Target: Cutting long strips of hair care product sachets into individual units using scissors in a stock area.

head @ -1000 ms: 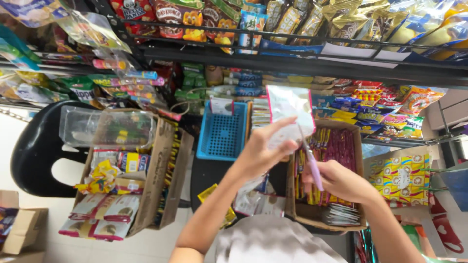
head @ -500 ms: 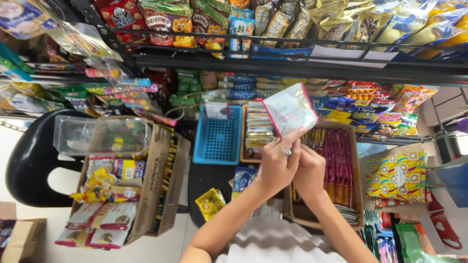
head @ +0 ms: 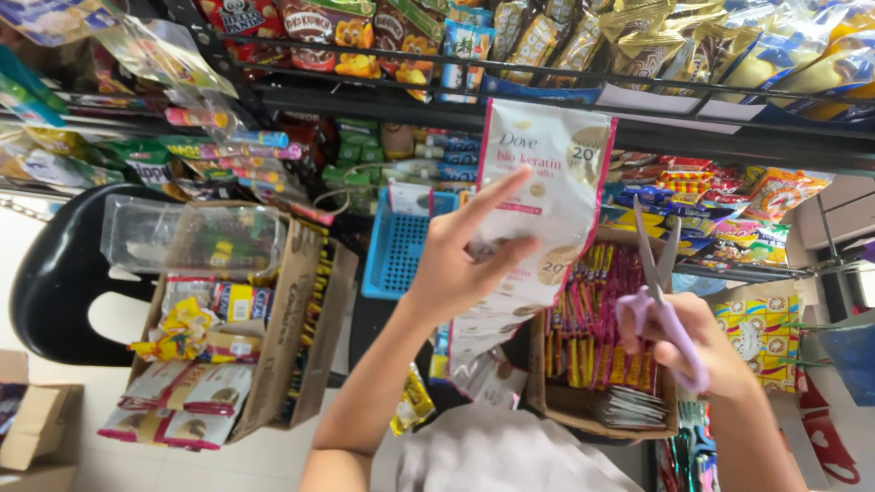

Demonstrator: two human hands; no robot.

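A: From the head camera, what have you got in your hands?

B: Your left hand (head: 456, 264) is closed around a strip of white sachets with pink edges (head: 538, 200), thumb in front and forefinger stretched up along it. You hold it high in front of the shelves, so the top sachet faces you flat while the rest of the strip (head: 478, 351) hangs down below your palm.

A: And the other one?

B: Your right hand (head: 702, 351) is curled through the handles of the purple scissors (head: 663, 301). The blades point up and stand slightly parted, just beside the right edge of the strip but not touching it, as far as I can tell. Held that way, I'd judge the blades are ready to meet the strip's edge.

A: What's in the containers below you?

B: Under your right hand an open cardboard box (head: 583, 405) holds rows of red and yellow packets standing on end, with a flat stack of silvery sachets at the front. Behind your left hand sits a blue plastic basket (head: 396, 255); what's in it is hidden. To your left, another cardboard box (head: 292, 337) carries sweets and small packs, with a clear plastic tub (head: 191, 239) on top.
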